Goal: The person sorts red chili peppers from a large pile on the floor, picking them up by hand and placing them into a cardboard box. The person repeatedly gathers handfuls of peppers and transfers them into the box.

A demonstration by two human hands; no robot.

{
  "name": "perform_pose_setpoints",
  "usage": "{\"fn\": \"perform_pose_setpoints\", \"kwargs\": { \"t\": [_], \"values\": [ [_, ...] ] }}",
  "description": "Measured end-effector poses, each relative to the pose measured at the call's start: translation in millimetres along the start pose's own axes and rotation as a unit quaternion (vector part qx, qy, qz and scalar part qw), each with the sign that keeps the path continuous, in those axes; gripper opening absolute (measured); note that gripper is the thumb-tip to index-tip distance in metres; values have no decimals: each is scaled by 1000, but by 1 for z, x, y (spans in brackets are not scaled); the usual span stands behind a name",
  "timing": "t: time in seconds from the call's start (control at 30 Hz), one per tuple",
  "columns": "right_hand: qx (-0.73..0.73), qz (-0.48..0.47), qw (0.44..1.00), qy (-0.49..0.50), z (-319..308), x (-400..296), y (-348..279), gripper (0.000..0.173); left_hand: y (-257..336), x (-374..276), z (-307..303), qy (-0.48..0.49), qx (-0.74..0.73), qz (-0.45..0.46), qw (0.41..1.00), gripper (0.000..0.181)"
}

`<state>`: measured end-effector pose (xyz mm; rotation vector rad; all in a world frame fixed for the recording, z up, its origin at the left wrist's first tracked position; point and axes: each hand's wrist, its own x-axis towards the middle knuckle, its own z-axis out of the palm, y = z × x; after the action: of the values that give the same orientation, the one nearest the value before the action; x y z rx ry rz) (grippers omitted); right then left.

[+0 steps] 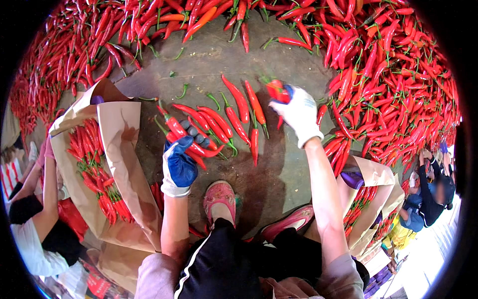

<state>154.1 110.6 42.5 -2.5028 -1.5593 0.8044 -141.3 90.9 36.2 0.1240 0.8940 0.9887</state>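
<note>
My left hand (182, 160), in a white glove with a blue coated palm, holds several red chili peppers (175, 126) with green stems. They lie across its palm and fingers. Off to the right, my right hand (297, 112), gloved alike, is closed around a bunch of red chilies (277, 91); motion blurs their stems. Between the two hands, several loose chilies (237, 98) are spread on the grey-brown floor (224, 56). Some lie just beside the left hand's fingers, partly hidden by it.
Large chili heaps (396, 78) curve around the far side and right. An open brown paper bag (119, 123) of layered chilies stands at left, another bag (373, 172) at right. A person (41, 220) works at left; another person (435, 194) crouches far right.
</note>
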Motion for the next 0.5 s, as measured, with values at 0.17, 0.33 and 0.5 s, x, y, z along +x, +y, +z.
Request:
{"fn": "perform_pose_setpoints", "kwargs": {
  "t": [0.17,0.33,0.5],
  "values": [
    [681,119,723,-18,2,-40,44,28,-8,-4,-14,138,163,75,974,20],
    [691,127,684,-196,22,-80,15,31,-45,11,-19,179,142,95,969,26],
    [644,181,734,-122,52,-86,2,25,-43,10,11,130,110,37,985,30]
  ]
}}
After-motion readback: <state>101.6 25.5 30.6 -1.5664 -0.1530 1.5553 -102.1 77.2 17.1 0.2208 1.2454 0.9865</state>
